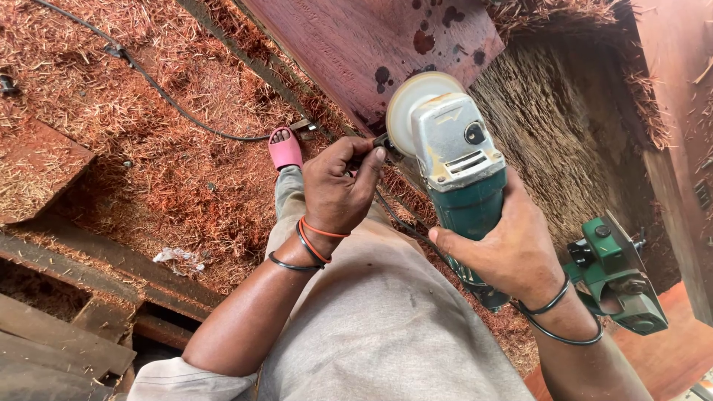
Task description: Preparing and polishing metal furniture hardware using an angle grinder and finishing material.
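Note:
My right hand (505, 249) grips the green body of an angle grinder (460, 174) with a grey metal head and a pale round disc (407, 100) pointing away from me. My left hand (338, 186) is pinched on a small dark tool (386, 142) at the side of the grinder's head, next to the disc. Both wrists carry thin black bands; the left also has an orange one. My knee in grey trousers (371, 312) lies under both hands.
Reddish wood shavings (148, 148) cover the floor. A reddish wooden board (356, 44) with dark spots leans ahead. A black cable (171, 104) runs across the shavings. A pink sandal (285, 148) is on my foot. A second green power tool (616, 275) sits at right.

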